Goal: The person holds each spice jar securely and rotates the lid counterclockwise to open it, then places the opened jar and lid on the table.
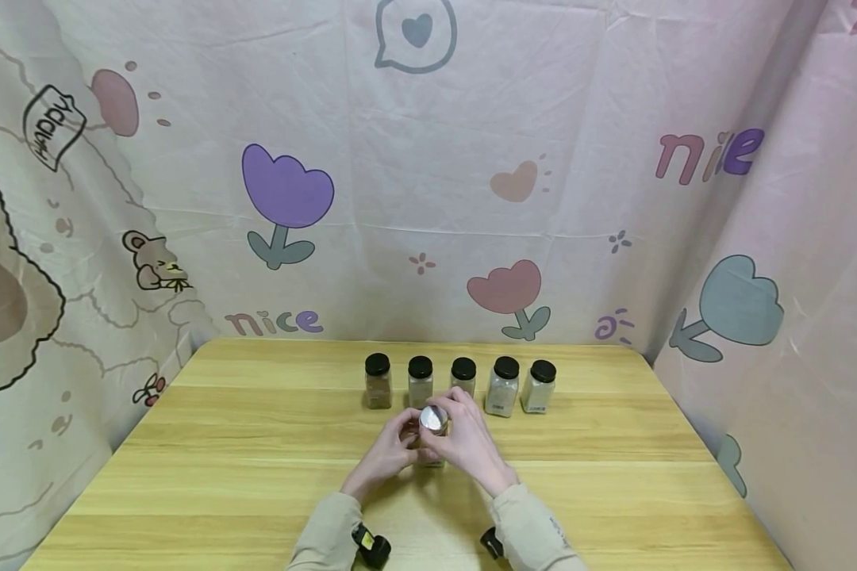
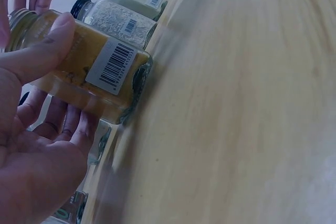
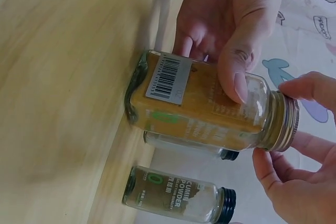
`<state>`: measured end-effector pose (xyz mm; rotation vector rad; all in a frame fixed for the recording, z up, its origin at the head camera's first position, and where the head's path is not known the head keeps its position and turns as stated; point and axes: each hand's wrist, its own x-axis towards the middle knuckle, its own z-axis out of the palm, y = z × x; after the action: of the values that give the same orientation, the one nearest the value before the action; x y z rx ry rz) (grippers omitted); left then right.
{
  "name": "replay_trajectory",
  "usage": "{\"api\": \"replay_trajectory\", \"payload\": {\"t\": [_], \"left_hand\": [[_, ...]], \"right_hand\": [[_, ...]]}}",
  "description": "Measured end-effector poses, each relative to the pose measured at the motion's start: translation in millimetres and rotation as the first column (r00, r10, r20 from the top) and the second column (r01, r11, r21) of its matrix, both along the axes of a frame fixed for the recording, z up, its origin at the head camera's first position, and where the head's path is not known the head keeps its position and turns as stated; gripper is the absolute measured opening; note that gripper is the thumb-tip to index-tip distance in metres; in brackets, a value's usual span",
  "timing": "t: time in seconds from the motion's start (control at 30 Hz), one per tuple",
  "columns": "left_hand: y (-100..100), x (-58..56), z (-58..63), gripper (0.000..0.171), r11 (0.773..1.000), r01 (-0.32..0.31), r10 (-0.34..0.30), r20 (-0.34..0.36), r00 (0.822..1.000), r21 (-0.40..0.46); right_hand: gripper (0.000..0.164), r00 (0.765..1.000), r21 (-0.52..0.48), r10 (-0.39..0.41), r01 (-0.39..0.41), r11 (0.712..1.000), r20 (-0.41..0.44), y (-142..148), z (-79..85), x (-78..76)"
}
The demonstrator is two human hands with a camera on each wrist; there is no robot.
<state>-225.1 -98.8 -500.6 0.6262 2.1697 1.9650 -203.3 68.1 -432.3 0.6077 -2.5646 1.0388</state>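
Observation:
A glass spice jar [image 2: 84, 59] of orange-brown powder, with a barcode label, is between my two hands, over the middle of the table. My left hand [image 1: 386, 456] holds its body, thumb on one side and fingers on the other. Around the rim of its silvery metal lid [image 3: 286, 121], the thumb and fingers of my right hand [image 1: 469, 440] pinch. In the head view the jar's body is mostly hidden by the hands. Whether its base touches the table, I cannot tell.
Several black-capped glass jars stand in a row behind the hands, among them a brown one [image 1: 378, 385] at the left end and a pale one [image 1: 539, 388] at the right. A jar labelled cumin powder [image 3: 176, 195] shows nearby. Beyond the wooden table [image 1: 257, 444] hangs a printed curtain [image 1: 400, 159].

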Motion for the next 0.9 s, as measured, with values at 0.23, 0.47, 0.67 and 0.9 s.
{"api": "replay_trajectory", "payload": {"t": [0.23, 0.47, 0.67, 0.9], "left_hand": [[-0.7, 0.9, 1.3, 0.051, 1.000, 0.009, -0.009, -0.008, 1.000, -0.002], [-4.3, 1.8, 3.4, 0.052, 1.000, 0.004, -0.004, 0.015, 1.000, -0.002], [-8.8, 1.9, 3.5, 0.055, 1.000, -0.011, 0.012, 0.054, 0.998, -0.012], [-13.2, 2.4, 2.7, 0.056, 0.999, -0.039, 0.040, 0.036, 0.999, -0.028]], "right_hand": [[0.039, 0.996, -0.033, 0.084, -0.085, 0.996, -0.019, 3.3, -0.5, -0.1], [0.041, 0.977, -0.027, 0.186, -0.189, 0.982, -0.102, 7.2, -4.0, -0.5], [0.039, 0.960, -0.038, 0.247, -0.254, 0.966, -0.132, 8.0, -7.8, -3.0], [0.032, 0.951, -0.190, 0.248, -0.283, 0.940, -0.187, 5.6, -14.8, -4.4]]}}
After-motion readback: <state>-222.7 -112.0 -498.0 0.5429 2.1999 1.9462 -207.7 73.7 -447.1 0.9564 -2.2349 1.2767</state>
